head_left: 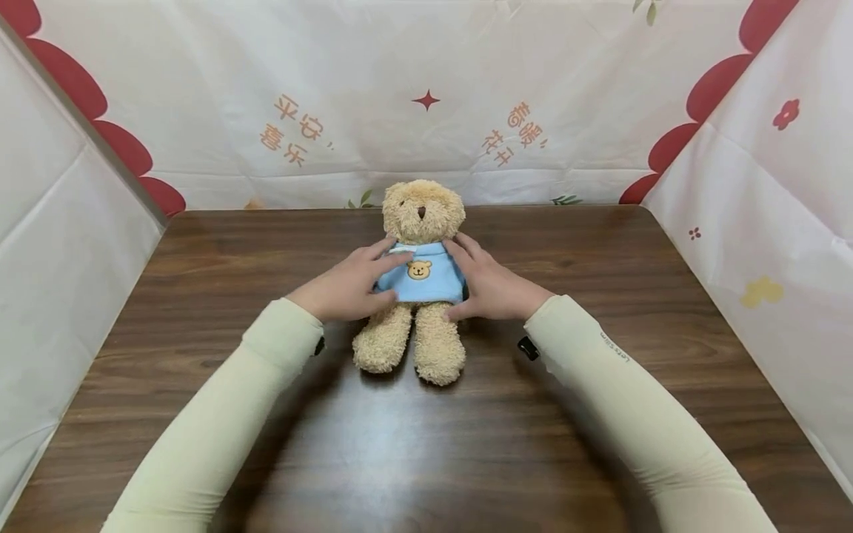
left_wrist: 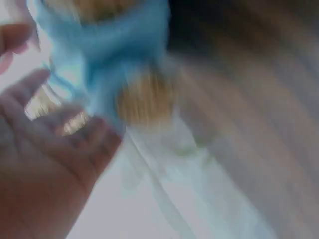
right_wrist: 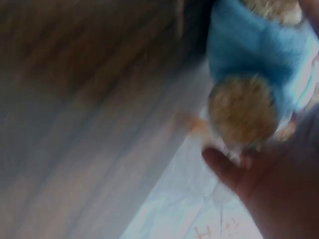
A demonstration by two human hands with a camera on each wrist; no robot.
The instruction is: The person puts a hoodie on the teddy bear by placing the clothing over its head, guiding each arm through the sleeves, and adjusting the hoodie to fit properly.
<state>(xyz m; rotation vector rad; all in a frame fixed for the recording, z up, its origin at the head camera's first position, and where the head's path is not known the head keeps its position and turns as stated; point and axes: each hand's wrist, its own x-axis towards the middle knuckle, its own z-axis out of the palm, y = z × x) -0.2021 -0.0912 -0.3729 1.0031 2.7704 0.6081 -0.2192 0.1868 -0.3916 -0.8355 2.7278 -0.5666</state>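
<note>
A tan plush teddy bear [head_left: 423, 212] in a light blue shirt [head_left: 436, 268] with a small bear-face patch is on the wooden table, its legs toward me. My left hand [head_left: 349, 285] lies along one side of the shirt, fingertips at the bear's shoulder and thumb near its hem. On the other side, my right hand [head_left: 496, 285] mirrors it, with its thumb at the top of the bear's leg. Fingers of both hands look fairly straight and spread. The bear's arms are mostly hidden in the head view; blurred wrist views show blue cloth [left_wrist: 119, 37] and a furry paw [right_wrist: 242, 108].
The dark wooden table [head_left: 220, 296] carries the bear near its back edge. White cloth walls [head_left: 400, 44] with red scallops and printed characters stand behind and at both sides. Pale sleeves [head_left: 220, 414] cover both forearms, and small dark devices sit at the wrists.
</note>
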